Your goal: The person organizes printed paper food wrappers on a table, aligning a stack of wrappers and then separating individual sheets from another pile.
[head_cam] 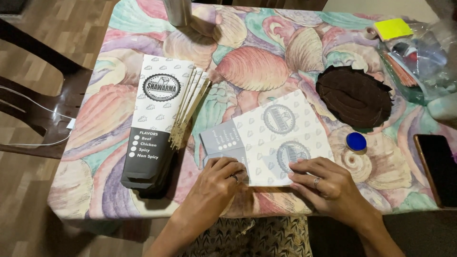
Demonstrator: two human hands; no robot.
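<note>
A flat white-and-grey paper sleeve (273,135) with round printed emblems lies near the table's front edge. My left hand (220,183) presses its fingertips on the sleeve's lower left corner, next to the grey part. On the lower right edge of the same sheet rests my right hand (325,183), fingers spread flat. Both hands wear a ring. Left of my hands lies a stack of the same paper sleeves (159,119), white on top and black at the bottom, fanned at the right side.
The table wears a shell-patterned cloth (257,66). A pile of dark brown cut pieces (354,97), a blue round cap (356,142), a dark phone (439,169), a yellow pad (392,28), plastic bags (423,62) and a metal cylinder (177,12) lie around. A dark chair (43,109) stands left.
</note>
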